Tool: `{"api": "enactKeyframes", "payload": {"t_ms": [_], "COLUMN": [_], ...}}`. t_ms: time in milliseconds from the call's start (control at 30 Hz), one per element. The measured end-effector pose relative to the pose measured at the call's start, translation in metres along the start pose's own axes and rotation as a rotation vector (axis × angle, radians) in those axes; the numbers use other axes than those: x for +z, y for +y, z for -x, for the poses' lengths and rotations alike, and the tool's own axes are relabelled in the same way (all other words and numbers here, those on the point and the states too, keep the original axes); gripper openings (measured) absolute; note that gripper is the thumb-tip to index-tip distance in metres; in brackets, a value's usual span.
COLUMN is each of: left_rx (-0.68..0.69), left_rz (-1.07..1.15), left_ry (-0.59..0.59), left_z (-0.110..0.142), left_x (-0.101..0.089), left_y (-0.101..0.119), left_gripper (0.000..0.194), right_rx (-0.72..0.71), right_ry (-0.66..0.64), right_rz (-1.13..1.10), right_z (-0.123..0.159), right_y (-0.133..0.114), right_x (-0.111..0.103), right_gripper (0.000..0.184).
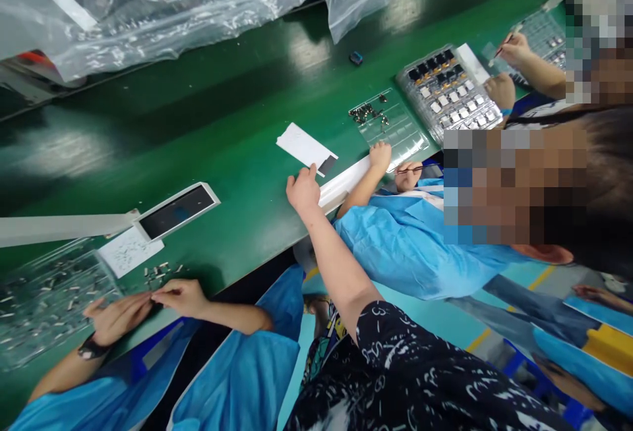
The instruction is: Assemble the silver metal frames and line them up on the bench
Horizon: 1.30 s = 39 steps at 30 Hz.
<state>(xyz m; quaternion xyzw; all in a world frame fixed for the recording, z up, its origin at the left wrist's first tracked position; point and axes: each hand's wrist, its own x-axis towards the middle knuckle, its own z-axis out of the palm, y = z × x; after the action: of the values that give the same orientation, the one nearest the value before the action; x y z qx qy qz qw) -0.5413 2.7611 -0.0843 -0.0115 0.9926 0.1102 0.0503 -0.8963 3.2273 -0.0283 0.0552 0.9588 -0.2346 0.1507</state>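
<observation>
My left hand [302, 192] reaches out on a bare forearm from a black patterned sleeve to the near edge of the green table [232, 121]. Its fingers are curled at the end of a white rail [346, 182] that lies along the edge. One digit points up beside a white paper slip with a dark strip [307, 147]. My right hand is out of view.
A person in blue at lower left pinches small metal parts [159, 273] near a clear tray [44, 299] and a framed dark panel [177, 210]. Another person's hands [380, 154] work at a clear parts tray [390, 121]. Farther off stands a tray of components [448, 91]. Plastic bags [163, 2] cover the far side.
</observation>
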Motion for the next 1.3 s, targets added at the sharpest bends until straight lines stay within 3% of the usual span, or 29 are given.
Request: {"api": "enactKeyframes", "payload": {"t_ms": [133,200,267,433,600,767,900,1000,1167,1267,1300], "left_rx": [-0.148,-0.141,-0.106,-0.046,-0.039,-0.067,-0.061,-0.083,-0.291,-0.392,-0.368], "left_rz": [-0.013,-0.033,-0.111,-0.239,-0.259,-0.341,-0.308,-0.201,-0.002,0.042,0.02], "left_ry": [0.164,0.177,0.119,-0.053,-0.183,-0.219,-0.212,-0.095,0.246,0.42,0.395], "left_z": [-0.021,-0.039,-0.057,-0.085,-0.084,-0.073,-0.072,-0.069,-0.045,-0.027,-0.022], "left_x": [-0.031,-0.046,-0.054,-0.052,-0.048,-0.041,-0.048,-0.068,-0.115,-0.136,-0.14], "left_y": [-0.011,-0.018,-0.022,-0.015,0.001,0.028,0.023,0.002,-0.023,-0.026,-0.026], "left_gripper": [0.021,0.016,0.018,0.031,0.041,0.045,0.044,0.038,0.019,0.022,0.027], "right_rx": [-0.045,-0.025,0.007,-0.014,-0.144,-0.182,-0.199,-0.187,-0.168,-0.158,-0.157], "right_ry": [0.064,0.118,0.155,0.129,0.001,-0.04,-0.045,-0.042,-0.038,-0.039,-0.04], "right_rz": [0.037,0.069,0.104,0.193,0.31,0.408,0.447,0.461,0.465,0.463,0.461], "right_z": [-0.006,-0.018,-0.033,-0.078,-0.112,-0.117,-0.117,-0.118,-0.112,-0.106,-0.103], "right_y": [0.008,0.013,0.017,0.016,0.016,0.025,0.03,0.03,0.029,0.028,0.028], "right_x": [-0.012,-0.022,-0.031,-0.051,-0.065,-0.063,-0.06,-0.059,-0.059,-0.057,-0.056], "right_gripper": [0.04,0.049,0.06,0.082,0.084,0.078,0.08,0.08,0.071,0.065,0.062]}}
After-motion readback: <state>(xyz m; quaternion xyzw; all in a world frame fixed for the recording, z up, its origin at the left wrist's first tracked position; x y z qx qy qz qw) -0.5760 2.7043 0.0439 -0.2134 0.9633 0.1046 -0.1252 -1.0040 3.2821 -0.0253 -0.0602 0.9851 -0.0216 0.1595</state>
